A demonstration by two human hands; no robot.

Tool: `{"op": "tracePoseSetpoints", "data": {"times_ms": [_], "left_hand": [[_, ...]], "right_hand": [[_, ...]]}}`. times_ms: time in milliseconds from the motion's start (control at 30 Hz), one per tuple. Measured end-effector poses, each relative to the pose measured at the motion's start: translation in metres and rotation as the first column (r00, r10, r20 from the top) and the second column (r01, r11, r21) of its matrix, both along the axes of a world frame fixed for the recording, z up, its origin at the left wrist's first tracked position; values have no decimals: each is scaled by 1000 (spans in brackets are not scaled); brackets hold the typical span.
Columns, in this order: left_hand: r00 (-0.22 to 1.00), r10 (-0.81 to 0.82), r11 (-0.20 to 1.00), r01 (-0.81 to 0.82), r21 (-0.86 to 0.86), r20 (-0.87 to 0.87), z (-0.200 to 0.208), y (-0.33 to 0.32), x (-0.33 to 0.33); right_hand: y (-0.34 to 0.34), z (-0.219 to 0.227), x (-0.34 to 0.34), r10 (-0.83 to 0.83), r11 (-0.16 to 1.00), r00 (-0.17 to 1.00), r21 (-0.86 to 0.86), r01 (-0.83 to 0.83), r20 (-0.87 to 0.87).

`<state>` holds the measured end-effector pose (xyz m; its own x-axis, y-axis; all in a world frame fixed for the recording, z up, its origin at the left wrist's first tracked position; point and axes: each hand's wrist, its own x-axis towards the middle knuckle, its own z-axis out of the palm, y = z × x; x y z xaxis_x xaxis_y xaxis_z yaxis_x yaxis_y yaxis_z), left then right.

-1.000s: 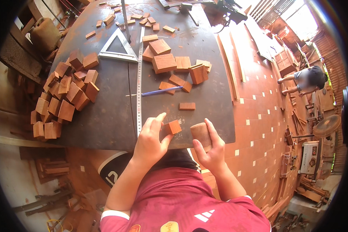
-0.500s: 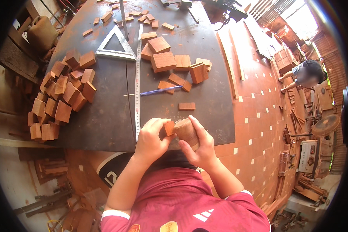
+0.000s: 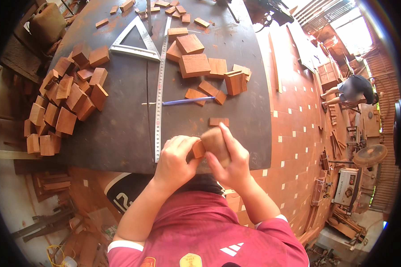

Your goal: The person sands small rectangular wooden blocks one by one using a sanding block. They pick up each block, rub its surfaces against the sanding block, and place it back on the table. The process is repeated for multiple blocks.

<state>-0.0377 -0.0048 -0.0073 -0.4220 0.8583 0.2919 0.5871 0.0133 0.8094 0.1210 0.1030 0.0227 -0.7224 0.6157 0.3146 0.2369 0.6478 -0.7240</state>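
At the near edge of the dark table, my left hand [image 3: 176, 155] is closed on a small reddish wooden block [image 3: 198, 150], held between thumb and fingers. My right hand [image 3: 234, 163] grips a tan rounded piece [image 3: 215, 143], blurred by motion; its exact kind cannot be made out. The tan piece is against or very close to the block's right side. Just beyond my hands lies another small wooden block [image 3: 219, 121]. Farther off, a blue pen [image 3: 187, 101] lies across a flat wooden piece. A steel ruler [image 3: 160, 102] stretches away from me, left of the pen.
A heap of wooden blocks [image 3: 69, 98] covers the table's left side. More blocks [image 3: 194, 65] lie toward the far middle, near a metal triangle frame [image 3: 136, 42]. The dark table [image 3: 116, 138] ends at my waist. Another person [image 3: 354, 89] stands off to the right, beyond the tiled floor.
The tan piece has turned in my right hand and now blurs beside the block. My left hand keeps its hold. The view has shifted slightly.
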Motion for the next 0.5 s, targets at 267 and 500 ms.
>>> {"op": "tracePoseSetpoints", "data": {"times_ms": [267,500], "left_hand": [[1000,-13,1000,12,13,16,-4,-1,0],[1000,-5,1000,5,6,28,-1,1,-2]], "right_hand": [[-8,-3,17,33,999,999,-35,-34,-28],[11,-8,6,50,904,996,-421,-75,-72]]}}
